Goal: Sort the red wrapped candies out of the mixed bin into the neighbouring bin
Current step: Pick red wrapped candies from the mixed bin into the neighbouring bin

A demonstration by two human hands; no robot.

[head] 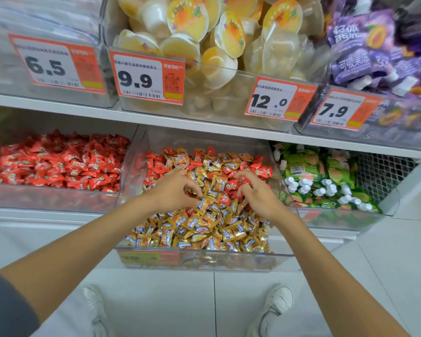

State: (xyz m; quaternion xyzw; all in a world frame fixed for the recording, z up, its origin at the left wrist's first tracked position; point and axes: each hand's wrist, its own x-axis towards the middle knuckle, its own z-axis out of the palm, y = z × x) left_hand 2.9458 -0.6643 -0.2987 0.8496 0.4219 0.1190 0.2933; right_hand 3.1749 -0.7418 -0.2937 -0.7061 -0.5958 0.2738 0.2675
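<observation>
The mixed bin (204, 261) is a clear tub in the middle of the lower shelf, full of gold wrapped candies (204, 229) with red wrapped candies (260, 170) mostly toward its back. Both hands are in the pile. My left hand (173, 190) is palm down with its fingers curled into the gold candies; what it holds is hidden. My right hand (255, 194) curls its fingers round red candies near the middle of the pile. The neighbouring bin (46, 198) on the left holds only red candies (58, 161).
A bin of green pouches with white caps (326, 188) stands to the right. The upper shelf (180, 121) overhangs the bins and carries tubs of jelly cups with price tags (146, 76). My two shoes (275, 305) are on the tiled floor below.
</observation>
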